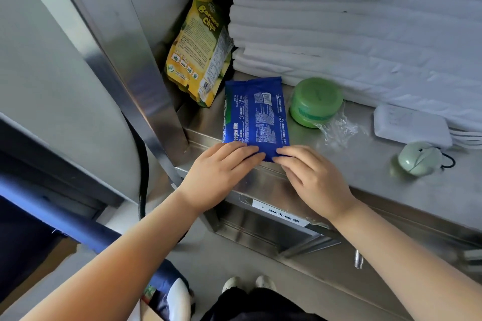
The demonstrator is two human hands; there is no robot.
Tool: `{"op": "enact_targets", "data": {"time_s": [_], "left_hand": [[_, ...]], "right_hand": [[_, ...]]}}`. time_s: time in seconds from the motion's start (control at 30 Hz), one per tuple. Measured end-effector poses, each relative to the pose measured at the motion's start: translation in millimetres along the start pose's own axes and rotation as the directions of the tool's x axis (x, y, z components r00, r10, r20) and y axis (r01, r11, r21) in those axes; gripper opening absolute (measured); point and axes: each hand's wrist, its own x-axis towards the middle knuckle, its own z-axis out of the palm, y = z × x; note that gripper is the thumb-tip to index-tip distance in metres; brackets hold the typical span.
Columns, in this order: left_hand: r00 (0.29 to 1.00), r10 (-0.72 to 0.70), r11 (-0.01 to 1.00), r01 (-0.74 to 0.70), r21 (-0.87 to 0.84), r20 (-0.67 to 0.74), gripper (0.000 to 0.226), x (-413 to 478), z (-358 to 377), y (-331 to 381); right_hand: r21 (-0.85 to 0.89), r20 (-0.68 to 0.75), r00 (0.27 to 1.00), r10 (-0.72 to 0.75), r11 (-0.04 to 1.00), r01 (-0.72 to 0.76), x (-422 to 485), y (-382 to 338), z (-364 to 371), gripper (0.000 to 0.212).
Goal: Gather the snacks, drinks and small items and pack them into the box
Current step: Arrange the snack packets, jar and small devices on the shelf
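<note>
A blue snack packet (257, 112) lies flat on the steel shelf (360, 164), its near end over the front edge. My left hand (221, 174) and my right hand (313, 177) both pinch that near end, fingertips almost meeting. A yellow banana chips bag (199, 47) stands upright in the back left corner. To the right of the blue packet sits a green round jar (315, 101) with clear wrap beside it. Further right lie a white flat pack (412, 125) and a pale green round gadget (417, 159) with a black loop. No box is in view.
A tall stack of folded white linen (352, 21) fills the shelf's back. A steel post (146, 86) rises at the left of the shelf. A blue rail (65, 221) and a black cable (143, 177) run lower left. My shoes (247, 284) show on the floor.
</note>
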Motion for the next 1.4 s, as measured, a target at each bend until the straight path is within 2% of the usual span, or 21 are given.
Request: {"op": "enact_targets", "data": {"time_s": [0.13, 0.27, 0.4, 0.47, 0.63, 0.93, 1.0, 1.07, 1.17, 1.27, 1.4], "left_hand": [[1.000, -0.016, 1.000, 0.016, 0.020, 0.013, 0.033, 11, -2, 1], [1.000, -0.002, 1.000, 0.002, 0.000, 0.020, 0.032, 22, -2, 7], [0.999, -0.003, 1.000, 0.004, -0.021, 0.034, 0.035, 31, 4, 14], [0.997, -0.038, 0.999, 0.040, -0.030, 0.063, 0.036, 33, 6, 16], [0.975, -0.121, 0.992, 0.124, -0.001, 0.188, 0.046, 39, 4, 17], [0.942, -0.221, 0.968, 0.244, -0.063, 0.252, 0.047, 61, 2, 29], [0.943, -0.206, 0.969, 0.233, -0.078, 0.262, 0.047, 66, 3, 30], [0.941, -0.202, 0.969, 0.232, -0.083, 0.272, 0.049, 69, 5, 31], [0.936, -0.200, 0.970, 0.230, -0.073, 0.289, 0.053, 69, 7, 31], [0.932, -0.215, 0.967, 0.245, -0.068, 0.292, 0.056, 71, 9, 30], [0.921, -0.242, 0.959, 0.274, -0.068, 0.304, 0.067, 76, 17, 34]], "right_hand": [[0.017, -0.036, 0.999, -0.010, 1.000, 0.010, 11, 2, -11, 0.014], [-0.005, -0.077, 0.996, 0.048, 0.999, -0.049, 36, 24, -26, 0.027], [-0.232, 0.117, 0.971, 0.207, 0.957, -0.176, 56, 52, -27, 0.048], [-0.287, 0.189, 0.941, 0.280, 0.932, -0.220, 58, 63, -24, 0.051], [-0.229, 0.197, 0.934, 0.298, 0.940, -0.251, 54, 72, -26, 0.048], [-0.242, 0.149, 0.916, 0.371, 0.912, -0.330, 28, 56, -58, 0.055], [-0.194, 0.224, 0.865, 0.449, 0.890, -0.412, 42, 62, -64, 0.069], [-0.235, 0.360, 0.805, 0.471, 0.881, -0.410, 55, 70, -67, 0.084], [-0.245, 0.477, 0.760, 0.441, 0.897, -0.367, 64, 79, -69, 0.085], [-0.248, 0.436, 0.786, 0.439, 0.898, -0.364, 65, 77, -71, 0.079], [-0.241, 0.275, 0.850, 0.450, 0.888, -0.392, 51, 70, -73, 0.073]]}}
